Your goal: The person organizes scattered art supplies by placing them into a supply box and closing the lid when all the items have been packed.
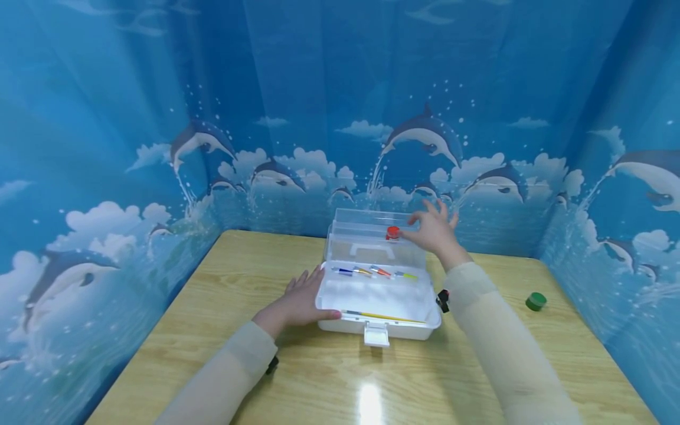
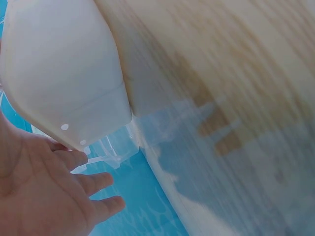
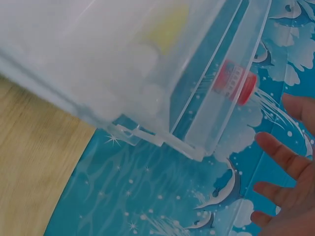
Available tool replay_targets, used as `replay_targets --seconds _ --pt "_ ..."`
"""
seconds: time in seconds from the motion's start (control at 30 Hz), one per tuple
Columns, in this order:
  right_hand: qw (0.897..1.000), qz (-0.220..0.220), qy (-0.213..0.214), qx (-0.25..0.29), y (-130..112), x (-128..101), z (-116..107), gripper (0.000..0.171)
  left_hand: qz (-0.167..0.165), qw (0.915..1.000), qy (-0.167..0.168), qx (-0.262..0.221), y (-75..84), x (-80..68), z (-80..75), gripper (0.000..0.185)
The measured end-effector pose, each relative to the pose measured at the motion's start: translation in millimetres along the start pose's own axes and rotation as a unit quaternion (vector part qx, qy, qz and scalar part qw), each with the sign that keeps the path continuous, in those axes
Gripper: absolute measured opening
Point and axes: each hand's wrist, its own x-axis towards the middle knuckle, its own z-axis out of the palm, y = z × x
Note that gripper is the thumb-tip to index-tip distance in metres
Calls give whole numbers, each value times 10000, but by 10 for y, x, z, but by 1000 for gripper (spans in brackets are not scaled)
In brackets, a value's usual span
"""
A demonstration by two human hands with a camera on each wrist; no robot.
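A white storage box (image 1: pixel 379 328) stands on the table with its transparent lid (image 1: pixel 366 247) raised at the back. My left hand (image 1: pixel 304 298) rests against the box's left side, its thumb over the front rim; in the left wrist view its fingers (image 2: pixel 106 209) stretch out straight. A small red-capped jar (image 1: pixel 392 233) sits in the lid's clear compartment. Just right of it is my right hand (image 1: pixel 432 229), fingers spread; the right wrist view shows a gap between them and the jar (image 3: pixel 235 82). Several small paintbrushes (image 1: pixel 380 271) lie along the box's back, and a long yellow brush (image 1: pixel 393 317) near its front.
A green jar (image 1: pixel 536 301) is on the wooden table (image 1: pixel 228 301) at the right. Dolphin-printed blue curtains (image 1: pixel 340 106) surround the table's back and sides. The box's front latch (image 1: pixel 376 335) hangs down.
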Motion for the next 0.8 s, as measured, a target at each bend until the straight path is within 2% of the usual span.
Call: replay_targets --seconds 0.23,0.47,0.8 --pt "9998 -135 134 21 105 -107 -91 40 28 10000 0 35 -1 -9 -5 122" --pt "9996 -74 278 -30 221 -226 -162 36 85 9999 20 114 -15 -7 0 125" --pt "9991 -97 299 -272 462 -412 -228 37 144 9999 4 92 -11 -21 -9 126"
